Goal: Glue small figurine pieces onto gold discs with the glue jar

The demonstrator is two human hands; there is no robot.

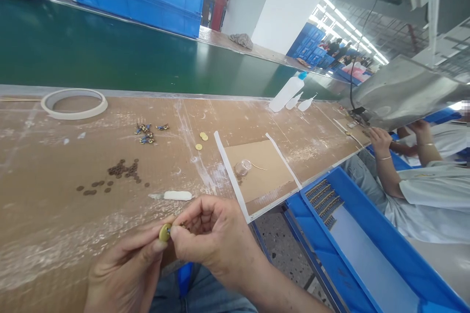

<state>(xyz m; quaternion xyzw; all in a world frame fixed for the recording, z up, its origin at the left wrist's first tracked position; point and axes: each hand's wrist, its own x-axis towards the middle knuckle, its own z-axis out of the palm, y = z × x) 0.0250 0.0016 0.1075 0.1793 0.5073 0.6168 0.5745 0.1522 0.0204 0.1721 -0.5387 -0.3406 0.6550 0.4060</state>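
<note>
My left hand pinches a small yellow disc between thumb and fingertips. My right hand is closed on a tiny dark-blue and brassy figurine, mostly hidden by the fingers, and brings it against the disc's face. Just beyond my hands lies a white-handled knife. Several similar blue and gold figurines sit further back, with loose yellow discs to their right. A scatter of small brown discs lies on the left of the cardboard-covered table.
A tape roll lies at back left. A small clear cup stands on a taped-down cardboard sheet. White bottles stand further back. A blue tray with rows of small parts is at right, near a co-worker's hand.
</note>
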